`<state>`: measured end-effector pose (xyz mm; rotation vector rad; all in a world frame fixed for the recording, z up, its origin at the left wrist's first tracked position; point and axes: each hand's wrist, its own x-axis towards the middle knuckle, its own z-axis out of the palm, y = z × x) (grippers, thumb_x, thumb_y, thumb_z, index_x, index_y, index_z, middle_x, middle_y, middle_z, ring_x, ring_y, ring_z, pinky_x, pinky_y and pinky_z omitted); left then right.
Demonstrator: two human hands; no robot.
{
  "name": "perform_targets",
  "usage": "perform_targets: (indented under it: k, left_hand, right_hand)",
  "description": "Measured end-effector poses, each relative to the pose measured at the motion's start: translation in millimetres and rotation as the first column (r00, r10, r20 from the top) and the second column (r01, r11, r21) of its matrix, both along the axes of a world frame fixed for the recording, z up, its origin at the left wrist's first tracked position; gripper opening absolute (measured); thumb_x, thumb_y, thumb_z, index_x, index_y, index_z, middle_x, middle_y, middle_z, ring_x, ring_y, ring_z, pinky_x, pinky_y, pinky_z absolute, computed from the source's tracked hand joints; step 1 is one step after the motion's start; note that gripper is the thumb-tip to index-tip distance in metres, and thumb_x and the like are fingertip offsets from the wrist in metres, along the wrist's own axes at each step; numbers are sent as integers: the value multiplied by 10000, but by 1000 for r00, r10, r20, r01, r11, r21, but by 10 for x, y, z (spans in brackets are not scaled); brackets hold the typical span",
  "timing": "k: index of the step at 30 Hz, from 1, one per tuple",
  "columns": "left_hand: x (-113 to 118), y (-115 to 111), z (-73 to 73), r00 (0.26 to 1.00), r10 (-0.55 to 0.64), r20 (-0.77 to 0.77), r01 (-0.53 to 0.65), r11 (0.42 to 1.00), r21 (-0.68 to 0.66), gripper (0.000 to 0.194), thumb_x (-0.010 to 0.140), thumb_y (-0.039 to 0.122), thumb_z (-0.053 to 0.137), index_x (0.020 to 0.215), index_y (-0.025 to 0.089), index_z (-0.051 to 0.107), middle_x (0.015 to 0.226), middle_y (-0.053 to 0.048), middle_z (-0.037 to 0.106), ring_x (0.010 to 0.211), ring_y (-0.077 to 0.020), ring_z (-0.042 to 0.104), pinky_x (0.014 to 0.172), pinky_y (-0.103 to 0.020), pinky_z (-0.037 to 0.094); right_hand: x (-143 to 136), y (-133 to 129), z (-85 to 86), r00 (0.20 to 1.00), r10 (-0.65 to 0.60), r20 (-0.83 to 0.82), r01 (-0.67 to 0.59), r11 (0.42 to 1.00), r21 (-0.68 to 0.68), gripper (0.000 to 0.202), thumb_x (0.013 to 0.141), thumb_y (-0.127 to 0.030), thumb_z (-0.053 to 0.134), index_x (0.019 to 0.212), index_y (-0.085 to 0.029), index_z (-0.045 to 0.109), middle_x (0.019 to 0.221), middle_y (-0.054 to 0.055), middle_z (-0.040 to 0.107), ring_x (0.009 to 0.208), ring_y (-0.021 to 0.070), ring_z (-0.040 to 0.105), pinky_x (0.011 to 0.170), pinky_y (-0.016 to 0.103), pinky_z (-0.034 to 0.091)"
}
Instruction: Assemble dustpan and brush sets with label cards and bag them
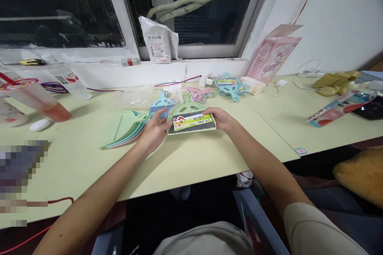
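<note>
A small pale green dustpan and brush set [187, 105] with grey bristles is held just above the table's near part. Across its bristles runs a yellow-green printed label [191, 122]. My left hand [155, 129] grips the set's left edge, thumb at the front. The right edge is pinched by my right hand [220, 118]. Just left of my left hand lies a stack of dustpans [125, 127], green on top with blue and pink below. Behind the held set are a blue brush [162, 103] and a pink set [197, 94].
Blue dustpan sets [229, 87] lie farther back, near a pink box [273, 55]. On the left stand a drink cup [44, 103] and a clear bottle [72, 81]. A white parcel [158, 42] rests on the windowsill. A colourful package [341, 107] lies at right.
</note>
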<state>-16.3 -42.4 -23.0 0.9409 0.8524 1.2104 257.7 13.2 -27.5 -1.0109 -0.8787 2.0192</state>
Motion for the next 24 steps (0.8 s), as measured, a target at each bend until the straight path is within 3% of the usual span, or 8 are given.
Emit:
perform_targets:
  k: [4,7,9,12,17,20,24]
  left_hand:
    - [-8,-9,11,999,-49,-15,49,999,-9,815,689,193,878,1425,237,533,1140,-65,670,1082,-207,680,982,-344,505]
    - [-7,12,-42,994,-35,-100,41,997,59,805,729,273,863,1456,227,521,1160,-78,684,1077,-225,682,979,-361,507]
    - [0,25,-96,975,30,-222,-1,991,131,754,782,357,826,1461,218,530,1120,-74,692,1046,-238,682,953,-376,513]
    - [10,33,-169,881,202,-428,-101,964,247,641,885,494,710,1425,176,576,1062,-84,703,1011,-260,671,898,-381,518]
    - [13,33,-217,739,373,-561,-149,903,404,514,981,561,534,1239,138,668,1221,-144,719,1148,-290,645,1001,-402,482]
    - [8,40,-217,704,407,-582,-158,889,430,493,995,566,492,1145,140,691,1165,-140,739,1136,-291,646,1001,-397,471]
    - [4,36,-178,693,441,-570,-197,877,439,497,994,577,479,1079,140,699,1049,-120,745,1053,-282,654,937,-379,476]
  right_hand:
    - [-5,4,-16,1000,12,-3,-12,1000,-4,277,888,-161,572,1131,-99,688,972,156,806,858,278,796,796,400,657]
    - [-18,9,-29,1000,-13,1,13,1000,23,257,937,-232,594,1151,-125,688,977,130,808,855,268,794,819,412,655]
    - [-60,-7,-32,1000,-26,1,26,999,47,276,973,-302,593,1183,-149,687,1001,112,809,885,262,793,843,416,652]
    - [-173,-73,-31,999,-45,-11,45,996,81,339,1011,-415,565,1237,-192,682,1057,85,808,940,253,788,888,421,641]
    - [-273,-233,-32,993,-93,-70,102,986,133,418,1008,-504,549,1293,-226,675,1119,64,798,1015,261,773,922,429,627]
    - [-180,-314,-19,992,-99,-82,115,969,219,429,952,-442,653,1345,-271,651,1205,45,777,1082,250,749,894,382,631]
    - [-13,-356,22,987,125,-98,-77,918,390,831,686,-201,882,1449,-311,573,1364,50,708,1235,259,678,1004,378,582]
